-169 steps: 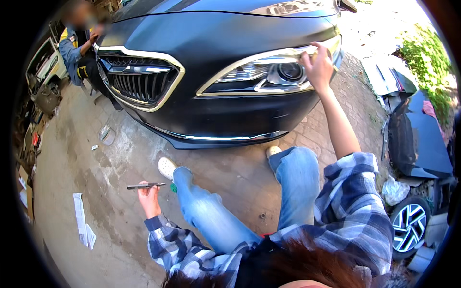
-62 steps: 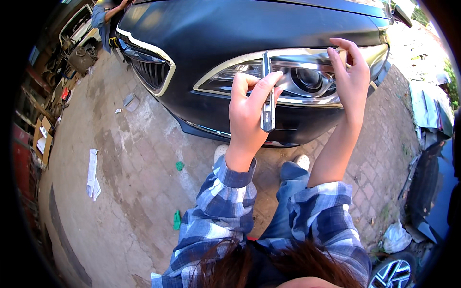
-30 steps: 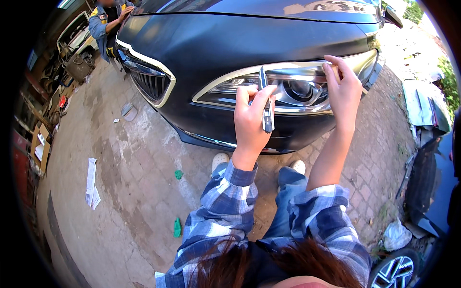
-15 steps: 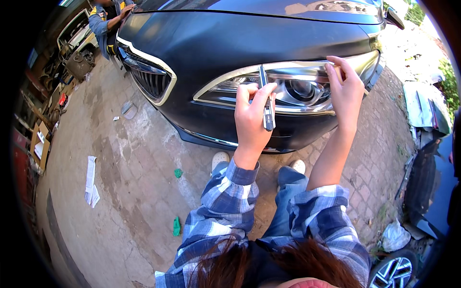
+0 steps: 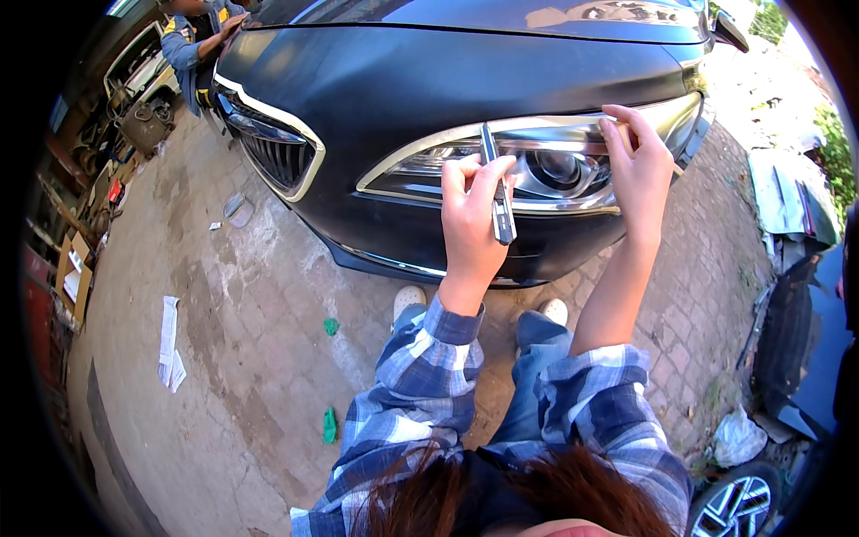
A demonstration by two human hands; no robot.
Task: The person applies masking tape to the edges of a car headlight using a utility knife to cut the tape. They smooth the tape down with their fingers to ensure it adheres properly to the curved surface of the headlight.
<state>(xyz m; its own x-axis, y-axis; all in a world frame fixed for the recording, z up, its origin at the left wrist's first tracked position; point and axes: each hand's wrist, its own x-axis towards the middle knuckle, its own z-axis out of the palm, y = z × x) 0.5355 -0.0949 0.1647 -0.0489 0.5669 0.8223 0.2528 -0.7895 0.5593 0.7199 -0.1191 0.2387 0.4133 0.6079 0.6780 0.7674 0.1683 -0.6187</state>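
A dark car (image 5: 465,80) stands in front of me with a chrome-edged headlight (image 5: 546,166) at its corner. My left hand (image 5: 470,219) grips a slim grey utility knife (image 5: 497,188) held upright, its tip against the headlight's upper edge. My right hand (image 5: 640,170) lies on the right part of the headlight, fingers pressed to its surface near the top trim. I am crouching, both knees in blue jeans just below the bumper (image 5: 420,259).
Another person in a blue and yellow jacket (image 5: 192,45) leans on the car's far side. Paper scraps (image 5: 168,345) and green bits (image 5: 330,424) lie on the paved ground. Loose car body panels (image 5: 792,201) and a wheel (image 5: 734,506) sit at the right.
My left hand brought the knife up from near the ground to the headlight. Over the last second both hands have barely moved.
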